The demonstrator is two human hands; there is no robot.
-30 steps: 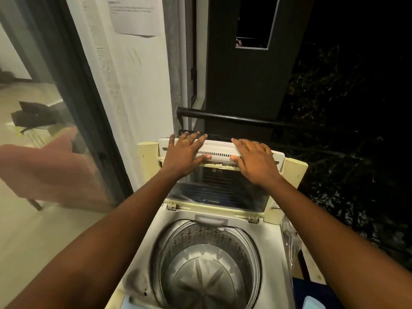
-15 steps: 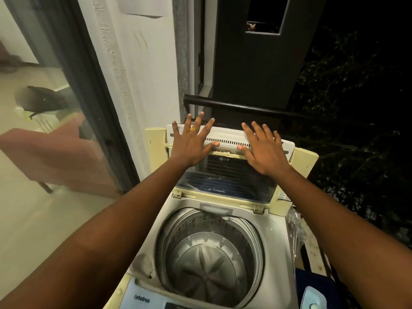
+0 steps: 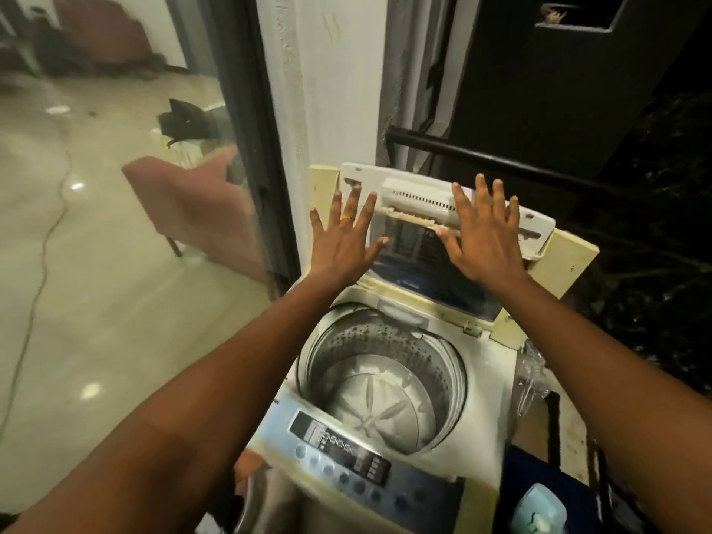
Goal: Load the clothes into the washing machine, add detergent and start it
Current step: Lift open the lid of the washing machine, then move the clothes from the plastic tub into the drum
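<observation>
1. Top-loading washing machine (image 3: pixel 489 383) stands in a narrow slot: white wall and glass door frame (image 3: pixel 266 148) close on its left, dark railing (image 3: pixel 501 159) just behind.
2. Lid (image 3: pixel 420 240) folded up at the rear, upright; drum (image 3: pixel 385 383) mouth fully exposed, no clothes visible inside.
3. Left hand (image 3: pixel 343 240) spread wide, fingers splayed, holding nothing, at the lid's left edge; contact unclear.
4. Right hand (image 3: pixel 481 237) likewise spread flat, holding nothing, in front of the lid's upper right.
5. Control panel (image 3: pixel 346 452) on the near edge.
6. Clear plastic bag (image 3: pixel 533 375) against the machine's right side; pale green bottle top (image 3: pixel 539 510) at lower right.
</observation>
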